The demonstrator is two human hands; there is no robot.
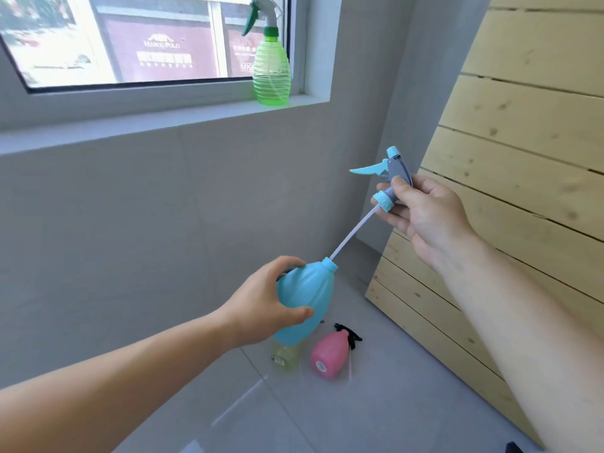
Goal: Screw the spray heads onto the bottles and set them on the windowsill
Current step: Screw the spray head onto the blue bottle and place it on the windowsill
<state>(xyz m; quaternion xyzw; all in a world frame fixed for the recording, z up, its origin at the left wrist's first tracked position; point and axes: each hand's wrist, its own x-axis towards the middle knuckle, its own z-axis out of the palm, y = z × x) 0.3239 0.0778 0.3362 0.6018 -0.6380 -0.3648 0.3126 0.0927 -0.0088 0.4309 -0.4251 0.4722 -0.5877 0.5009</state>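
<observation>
My left hand (264,304) grips a light blue bottle (307,295), tilted with its open neck pointing up and right. A blue and grey spray head (389,178) is pinched in my right hand (421,217), well above the neck. Its white dip tube (354,231) slants down and its tip sits in the bottle's mouth. On the windowsill (163,125), at its right end, stands a green bottle (272,73) with its spray head on. A pink bottle (328,354) with a black spray head and a yellowish bottle (285,358) lie on the floor.
A pale wooden slatted panel (510,197) leans against the wall on the right, close behind my right hand. Grey tiles cover the floor (376,413). A small black object (513,447) shows at the bottom edge.
</observation>
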